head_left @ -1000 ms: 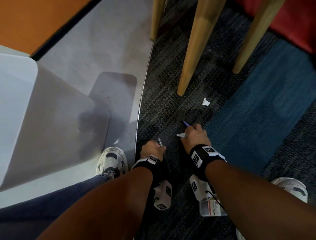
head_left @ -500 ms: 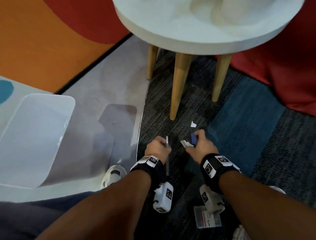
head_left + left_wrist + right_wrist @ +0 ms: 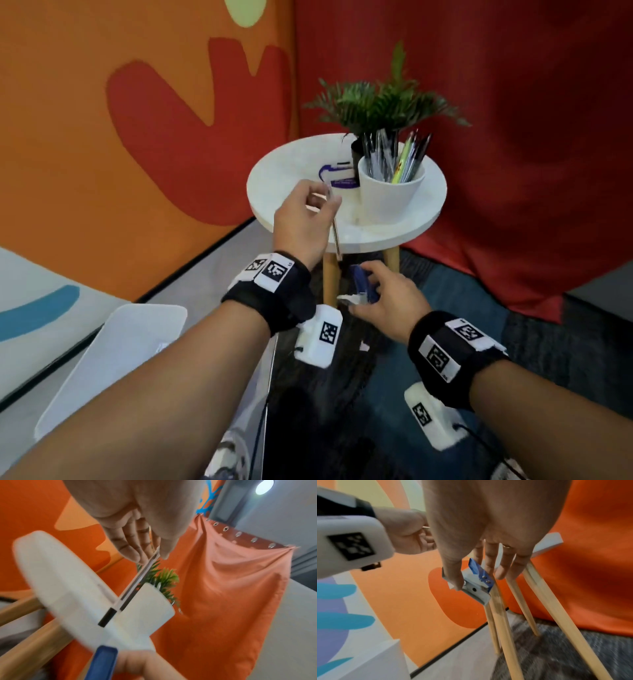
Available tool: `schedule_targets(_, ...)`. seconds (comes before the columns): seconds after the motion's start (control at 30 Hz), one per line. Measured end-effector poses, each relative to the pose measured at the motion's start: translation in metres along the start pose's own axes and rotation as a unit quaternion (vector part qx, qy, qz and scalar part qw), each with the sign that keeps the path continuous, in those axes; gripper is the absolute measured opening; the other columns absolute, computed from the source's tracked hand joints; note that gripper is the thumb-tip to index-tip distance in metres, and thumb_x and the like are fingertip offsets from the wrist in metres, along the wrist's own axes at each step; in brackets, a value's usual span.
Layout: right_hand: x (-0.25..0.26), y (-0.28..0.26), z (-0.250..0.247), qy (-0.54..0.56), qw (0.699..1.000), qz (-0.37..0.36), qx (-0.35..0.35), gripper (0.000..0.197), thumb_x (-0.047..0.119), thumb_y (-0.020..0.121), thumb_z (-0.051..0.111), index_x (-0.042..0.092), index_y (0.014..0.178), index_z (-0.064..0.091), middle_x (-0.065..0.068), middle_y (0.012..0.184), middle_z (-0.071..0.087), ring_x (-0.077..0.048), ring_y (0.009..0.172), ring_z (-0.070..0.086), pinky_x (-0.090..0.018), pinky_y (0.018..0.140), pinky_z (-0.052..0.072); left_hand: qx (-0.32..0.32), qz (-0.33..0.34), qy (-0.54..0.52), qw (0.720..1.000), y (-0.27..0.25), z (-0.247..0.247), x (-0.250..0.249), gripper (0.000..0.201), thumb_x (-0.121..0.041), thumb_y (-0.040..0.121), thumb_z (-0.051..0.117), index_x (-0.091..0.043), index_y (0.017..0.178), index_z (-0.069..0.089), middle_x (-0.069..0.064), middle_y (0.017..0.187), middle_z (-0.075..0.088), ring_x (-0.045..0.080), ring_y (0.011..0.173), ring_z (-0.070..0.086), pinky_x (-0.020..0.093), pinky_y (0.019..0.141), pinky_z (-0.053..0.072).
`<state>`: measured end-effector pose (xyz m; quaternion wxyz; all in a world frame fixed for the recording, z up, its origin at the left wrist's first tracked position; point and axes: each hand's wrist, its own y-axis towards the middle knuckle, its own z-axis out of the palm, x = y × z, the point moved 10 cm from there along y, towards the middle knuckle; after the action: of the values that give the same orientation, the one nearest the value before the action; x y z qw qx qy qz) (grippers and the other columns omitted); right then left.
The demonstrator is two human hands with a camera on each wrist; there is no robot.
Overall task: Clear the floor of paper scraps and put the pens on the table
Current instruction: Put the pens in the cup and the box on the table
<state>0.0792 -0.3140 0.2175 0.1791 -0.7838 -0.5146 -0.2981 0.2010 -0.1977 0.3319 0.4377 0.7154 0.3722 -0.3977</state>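
My left hand [image 3: 327,198] pinches a thin clear pen [image 3: 336,236] with a black end [image 3: 107,618]; the pen hangs down over the front edge of the round white table [image 3: 404,228]. In the left wrist view the fingers [image 3: 135,547] hold the pen against the thumb. Lower down and in front of the table, my right hand [image 3: 363,296] pinches a small blue and metal tool [image 3: 476,585] between the thumb and forefinger. A white cup [image 3: 390,195] full of pens stands on the table. A small white scrap [image 3: 364,347] lies on the dark carpet below my hands.
A potted green plant [image 3: 380,102] and a blue-and-white tag [image 3: 337,176] share the tabletop behind the cup. Wooden table legs [image 3: 500,622] stand on the carpet. A white bin [image 3: 113,359] sits at lower left on the grey floor. Orange wall and red curtain [image 3: 513,137] close the corner.
Both hands rose from the carpet to table height. The left hand carried the pen up over the table's edge; the right hand still holds the blue tool. The view tilted up.
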Motion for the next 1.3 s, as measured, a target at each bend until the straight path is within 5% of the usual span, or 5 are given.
schedule_targets(0.37, 0.031, 0.040, -0.077, 0.069, 0.979, -0.002, -0.192, 0.060, 0.032, 0.064, 0.082, 0.028, 0.101, 0.036, 0.003, 0.100, 0.052, -0.016, 0.082, 0.056, -0.031, 0.069, 0.048, 0.013, 0.003, 0.131, 0.991, 0.075, 0.016, 0.006, 0.006, -0.023, 0.091, 0.062, -0.021, 0.097, 0.062, -0.002, 0.092, 0.069, 0.022, 0.085, 0.066, 0.037, 0.080, 0.052)
schedule_targets(0.83, 0.055, 0.094, -0.044, -0.049, 0.991, -0.018, -0.123, 0.019, 0.015, 0.086, 0.056, 0.026, 0.100, 0.047, -0.003, 0.108, 0.045, -0.031, 0.086, 0.056, -0.037, 0.076, 0.049, -0.035, 0.106, -0.024, 0.993, 0.112, 0.013, -0.064, 0.009, -0.022, 0.083, 0.070, -0.024, 0.085, 0.063, -0.004, 0.077, 0.071, 0.017, 0.072, 0.069, 0.040, 0.073, 0.058)
schedule_targets(1.03, 0.059, 0.095, -0.040, -0.106, 0.986, -0.070, -0.109, 0.012, 0.053, 0.084, 0.049, 0.041, 0.085, 0.048, -0.010, 0.093, 0.059, -0.033, 0.089, 0.061, -0.050, 0.091, 0.049, 0.009, 0.113, 0.013, 0.993, 0.116, 0.052, -0.079, 0.009, -0.024, 0.082, 0.072, -0.022, 0.085, 0.064, -0.003, 0.077, 0.072, 0.017, 0.074, 0.068, 0.037, 0.074, 0.056)
schedule_targets(1.13, 0.055, 0.093, -0.041, -0.027, 0.992, -0.063, -0.103, 0.028, 0.037, 0.096, 0.048, 0.018, 0.115, 0.052, -0.014, 0.113, 0.057, -0.031, 0.101, 0.058, -0.036, 0.090, 0.046, 0.070, 0.099, 0.079, 0.989, 0.114, 0.077, -0.068, 0.012, -0.026, 0.083, 0.073, -0.019, 0.092, 0.068, -0.005, 0.079, 0.071, 0.014, 0.078, 0.067, 0.031, 0.074, 0.054)
schedule_targets(1.3, 0.039, 0.089, -0.038, 0.003, 0.996, 0.000, -0.085, 0.031, 0.023, 0.094, 0.046, 0.015, 0.121, 0.058, -0.012, 0.120, 0.057, -0.030, 0.107, 0.055, -0.026, 0.083, 0.038, 0.125, 0.072, 0.135, 0.980, 0.115, 0.095, -0.055, 0.016, -0.031, 0.085, 0.071, -0.025, 0.099, 0.068, -0.003, 0.080, 0.069, 0.017, 0.076, 0.064, 0.027, 0.063, 0.044)
